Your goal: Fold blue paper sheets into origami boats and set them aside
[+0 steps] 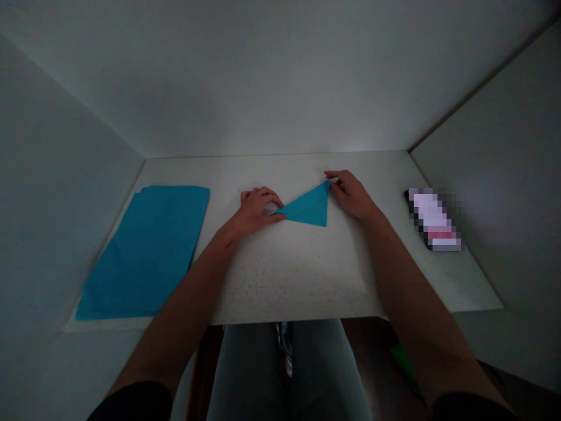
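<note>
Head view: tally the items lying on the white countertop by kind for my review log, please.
Folded blue paper triangle: 1
Stack of blue paper: 1
Pixelated, unidentifiable object: 1
Total: 3

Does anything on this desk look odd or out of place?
The object by the right wall of the white desktop stands out: it is a pixelated blur, so it can't be identified. The blue paper stack on the left also sits slightly askew, with its sheets' edges not quite aligned.

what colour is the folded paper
The folded paper is plain blue, best in the head view.
</note>
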A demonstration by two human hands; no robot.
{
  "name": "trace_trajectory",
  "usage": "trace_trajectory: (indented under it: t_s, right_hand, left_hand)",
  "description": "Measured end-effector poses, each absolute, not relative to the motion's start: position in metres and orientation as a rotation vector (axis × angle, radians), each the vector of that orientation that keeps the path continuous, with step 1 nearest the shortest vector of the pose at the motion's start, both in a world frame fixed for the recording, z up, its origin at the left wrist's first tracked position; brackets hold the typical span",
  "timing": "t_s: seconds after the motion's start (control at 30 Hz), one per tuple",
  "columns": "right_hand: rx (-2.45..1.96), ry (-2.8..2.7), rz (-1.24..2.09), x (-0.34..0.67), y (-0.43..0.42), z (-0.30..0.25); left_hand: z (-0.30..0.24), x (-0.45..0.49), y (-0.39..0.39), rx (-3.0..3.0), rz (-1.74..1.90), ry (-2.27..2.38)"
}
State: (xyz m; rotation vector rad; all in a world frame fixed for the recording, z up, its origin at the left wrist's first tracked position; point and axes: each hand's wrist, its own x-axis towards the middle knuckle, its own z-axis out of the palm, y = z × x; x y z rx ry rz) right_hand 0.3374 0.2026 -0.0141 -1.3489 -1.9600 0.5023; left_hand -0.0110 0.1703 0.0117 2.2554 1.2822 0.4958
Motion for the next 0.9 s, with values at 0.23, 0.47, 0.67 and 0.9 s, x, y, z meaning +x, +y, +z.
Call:
trace_trajectory:
  t_s: [0.23,0.47,0.67,0.9]
  right_hand:
    - [-1.321,-1.884,0.722,0.337,0.196,-0.007]
    - [-1.091,-1.760,0.952,0.332,0.190,0.009]
    - [-1.025,-1.633,1.056,0.330,0.189,0.017]
    - [-0.998,-1.624,1.055,0.330,0.191,0.016]
  left_hand:
    - [0.009,-0.012,0.172,2.155,0.558,1.261]
    - [0.009,-0.013,0.175,2.068,0.692,1.232]
    - [0.013,-0.015,0.176,1.912,0.795,1.165]
    - [0.012,-0.015,0.176,1.944,0.844,1.092]
